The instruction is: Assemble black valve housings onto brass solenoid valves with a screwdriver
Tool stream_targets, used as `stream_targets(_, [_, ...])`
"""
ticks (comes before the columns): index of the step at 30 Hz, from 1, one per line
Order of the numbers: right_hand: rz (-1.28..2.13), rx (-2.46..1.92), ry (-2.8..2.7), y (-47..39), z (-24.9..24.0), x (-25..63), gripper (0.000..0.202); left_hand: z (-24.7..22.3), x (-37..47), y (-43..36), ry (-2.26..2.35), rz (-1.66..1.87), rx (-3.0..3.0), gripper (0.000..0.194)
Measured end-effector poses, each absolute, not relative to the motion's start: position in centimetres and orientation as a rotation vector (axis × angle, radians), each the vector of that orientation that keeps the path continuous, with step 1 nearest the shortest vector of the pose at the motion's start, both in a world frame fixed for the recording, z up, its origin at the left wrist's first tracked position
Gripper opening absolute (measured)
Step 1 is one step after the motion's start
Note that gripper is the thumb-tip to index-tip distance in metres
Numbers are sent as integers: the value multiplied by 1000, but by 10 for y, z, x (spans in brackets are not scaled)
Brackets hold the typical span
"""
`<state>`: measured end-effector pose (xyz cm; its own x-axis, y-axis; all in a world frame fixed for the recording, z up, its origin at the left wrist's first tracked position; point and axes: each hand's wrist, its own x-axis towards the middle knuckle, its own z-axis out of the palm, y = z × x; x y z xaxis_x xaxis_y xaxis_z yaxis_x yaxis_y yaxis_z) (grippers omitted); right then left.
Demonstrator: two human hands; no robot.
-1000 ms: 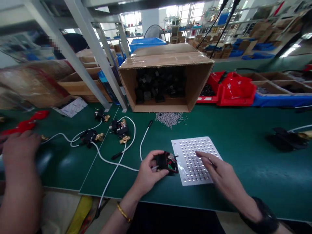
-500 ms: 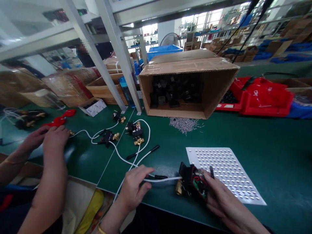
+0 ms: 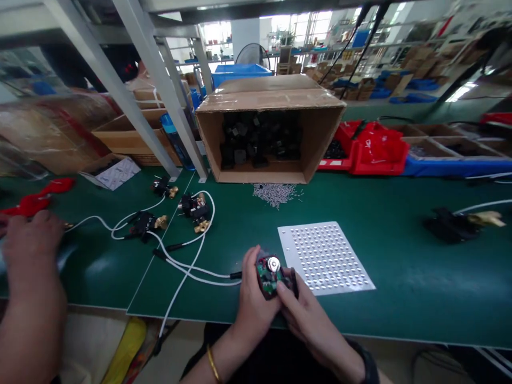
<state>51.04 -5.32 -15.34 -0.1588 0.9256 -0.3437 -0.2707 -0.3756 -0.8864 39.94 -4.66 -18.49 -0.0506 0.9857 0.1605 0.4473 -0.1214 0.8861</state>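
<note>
1. Head view: left hand [image 3: 254,298] gripping open dark unit [image 3: 261,288], green board [image 3: 269,286] exposed, near front edge of bench [image 3: 420,282], just left of dotted sheet [image 3: 323,257].
2. Right hand [image 3: 306,309] gripping its other side, thumb by the board.
3. Best: brace the unit, press lightly, keep white cable [image 3: 221,283] slack.

The one view looks from the wearer's head, above the near edge of the green workbench [image 3: 400,229], facing forward and down across it, past its far edge into the room [image 3: 245,37]. The left hand [image 3: 256,301] and right hand [image 3: 306,310] appear close.
</note>
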Motion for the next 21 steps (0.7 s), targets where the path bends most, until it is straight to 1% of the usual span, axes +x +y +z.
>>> stream_targets(3, [1765, -1176, -858, -44, -152, 538, 42, -188, 387, -35, 1426, 1112, 1574, 85])
stream_targets(6, [1635, -1178, -724, -32, -154, 582, 59, -180, 371, -28, 1375, 1058, 1583, 81])
stream_targets(9, [1504, -1209, -601, -28, -159, 615, 63, -160, 361, -23, 1184, 803, 1488, 75])
stream_targets(11, [1517, -1262, -524, -32, -164, 623, 65, -145, 361, -22, 998, 569, 1511, 65])
stream_targets(13, [1545, -1301, -531, -39, -170, 620, 60, -135, 365, -22, 872, 402, 1625, 56])
stream_targets(16, [1496, -1364, -715, -48, -178, 607, 39, -133, 378, -22, 787, 277, 1777, 57])
stream_targets(17, [1452, -1388, -778, -49, -181, 603, 34, -134, 382, -21, 762, 244, 1800, 58])
stream_targets(21, [1248, -1482, -866, -51, -192, 594, 30, -140, 391, -15, 707, 156, 1848, 57])
